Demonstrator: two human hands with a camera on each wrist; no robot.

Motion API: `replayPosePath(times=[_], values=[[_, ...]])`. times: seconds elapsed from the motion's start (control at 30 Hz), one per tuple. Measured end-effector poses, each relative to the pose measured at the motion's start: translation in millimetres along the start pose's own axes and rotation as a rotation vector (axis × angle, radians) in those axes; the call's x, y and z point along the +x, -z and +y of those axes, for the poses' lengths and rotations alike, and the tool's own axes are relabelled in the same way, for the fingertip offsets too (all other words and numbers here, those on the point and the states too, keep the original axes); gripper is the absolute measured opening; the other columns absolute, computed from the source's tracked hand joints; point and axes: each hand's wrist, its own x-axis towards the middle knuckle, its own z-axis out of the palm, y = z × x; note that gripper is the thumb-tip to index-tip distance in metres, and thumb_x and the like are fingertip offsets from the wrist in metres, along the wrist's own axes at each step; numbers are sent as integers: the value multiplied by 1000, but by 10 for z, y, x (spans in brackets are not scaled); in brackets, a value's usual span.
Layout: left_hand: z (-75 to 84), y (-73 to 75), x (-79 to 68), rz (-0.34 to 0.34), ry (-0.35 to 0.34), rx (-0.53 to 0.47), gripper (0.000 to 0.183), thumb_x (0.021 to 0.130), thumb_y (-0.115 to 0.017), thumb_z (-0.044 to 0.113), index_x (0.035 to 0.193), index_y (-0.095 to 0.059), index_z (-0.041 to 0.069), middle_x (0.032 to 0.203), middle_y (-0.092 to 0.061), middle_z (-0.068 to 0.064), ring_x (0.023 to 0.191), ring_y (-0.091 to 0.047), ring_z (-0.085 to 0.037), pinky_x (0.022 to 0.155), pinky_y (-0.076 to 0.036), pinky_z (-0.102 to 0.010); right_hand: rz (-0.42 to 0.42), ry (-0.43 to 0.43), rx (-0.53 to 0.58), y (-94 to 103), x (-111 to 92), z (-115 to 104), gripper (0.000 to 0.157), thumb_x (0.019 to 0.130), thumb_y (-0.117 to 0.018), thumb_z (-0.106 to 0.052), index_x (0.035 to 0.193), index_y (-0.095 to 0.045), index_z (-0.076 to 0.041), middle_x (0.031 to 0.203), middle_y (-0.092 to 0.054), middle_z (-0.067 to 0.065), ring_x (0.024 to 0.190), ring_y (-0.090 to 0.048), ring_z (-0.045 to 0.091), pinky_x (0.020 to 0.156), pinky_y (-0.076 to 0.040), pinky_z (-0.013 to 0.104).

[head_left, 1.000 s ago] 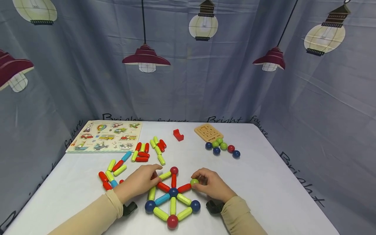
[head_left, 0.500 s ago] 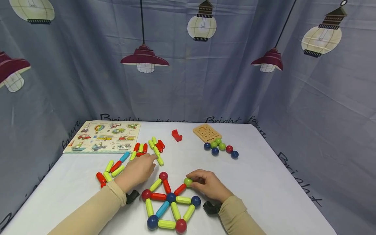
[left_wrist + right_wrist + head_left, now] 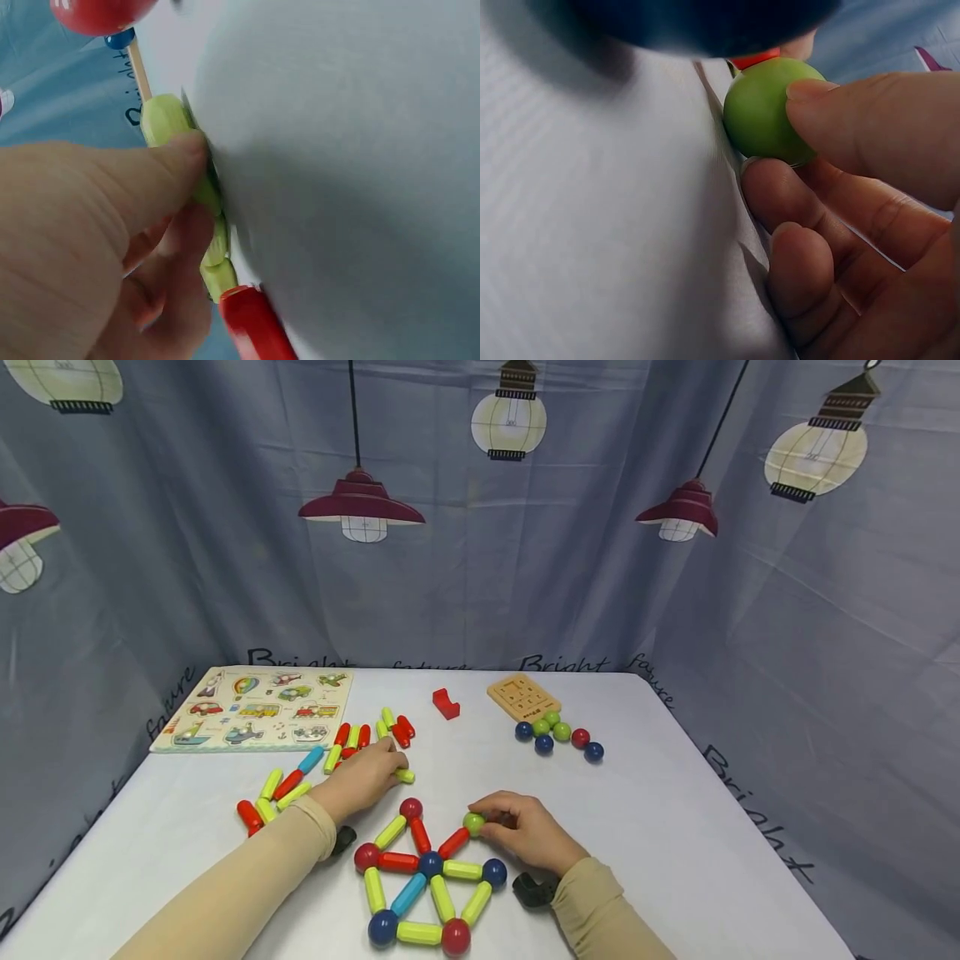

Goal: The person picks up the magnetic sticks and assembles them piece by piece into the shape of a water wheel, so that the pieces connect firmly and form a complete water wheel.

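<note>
My left hand (image 3: 363, 779) is at the loose sticks left of centre. In the left wrist view its thumb and a finger pinch a yellow-green stick (image 3: 166, 120), which lies in line with others. My right hand (image 3: 531, 831) pinches a green ball (image 3: 473, 823) between thumb and fingers, close to the tabletop. That ball touches a red stick (image 3: 453, 842) of a flat ball-and-stick wheel. The wheel has a dark blue hub ball (image 3: 431, 864), with red, blue and yellow-green sticks running out to red and dark blue balls. Between the green ball and its neighbouring rim balls there is no stick.
Loose red, blue and yellow-green sticks (image 3: 288, 785) lie at the left. Several loose balls (image 3: 562, 732) lie back right beside a wooden number board (image 3: 523, 697). A red block (image 3: 446, 703) and a picture puzzle board (image 3: 253, 710) are at the back.
My left hand left the wheel and reached back to the loose sticks, where it now pinches one. The wheel turned and shifted slightly, and my right hand stayed on the green ball.
</note>
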Motion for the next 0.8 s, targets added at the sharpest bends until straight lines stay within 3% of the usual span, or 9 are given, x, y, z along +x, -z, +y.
replayPosePath(times=[0.2, 0.33, 0.4, 0.53, 0.63, 0.8], values=[[22, -6, -38, 77, 58, -36, 26, 91, -80, 26, 115, -73, 17, 102, -70, 3, 93, -63, -16, 89, -57, -40, -3, 3, -14, 5, 10, -19, 31, 96, -74, -20, 126, -73, -28, 120, -69, -18, 99, -65, 9, 87, -55, 23], [196, 50, -103, 118, 88, -188, 24, 90, -81, 29, 112, -74, 19, 102, -71, 6, 95, -63, -16, 90, -56, -39, -11, 1, -25, 7, 9, -34, 31, 96, -74, -22, 127, -73, -28, 119, -69, -18, 99, -65, 9, 87, -55, 24], [308, 87, -141, 89, 60, -287, 22, 90, -81, 29, 109, -74, 20, 99, -70, 8, 92, -63, -14, 85, -57, -36, -12, 5, -22, 10, 6, -36, 31, 97, -73, -21, 127, -72, -28, 120, -69, -18, 99, -65, 9, 87, -55, 24], [468, 115, -205, -59, -20, -427, 19, 89, -82, 27, 106, -74, 21, 91, -69, 10, 80, -62, -12, 73, -56, -28, -12, 25, -10, 17, 1, -27, 30, 97, -73, -21, 127, -72, -26, 121, -69, -16, 100, -65, 9, 88, -55, 23], [500, 108, -234, -139, -67, -450, 16, 90, -81, 23, 104, -75, 20, 86, -69, 10, 76, -61, -13, 71, -55, -26, -13, 33, -1, 14, 2, -18, 30, 98, -72, -21, 128, -72, -25, 121, -70, -15, 100, -65, 10, 89, -55, 23], [498, 102, -238, -191, -110, -414, 19, 93, -78, 19, 111, -78, 17, 90, -71, 9, 76, -61, -12, 71, -54, -25, 8, 52, -12, 6, 0, -13, 32, 97, -73, -21, 129, -71, -25, 121, -68, -13, 99, -65, 10, 86, -56, 23]])
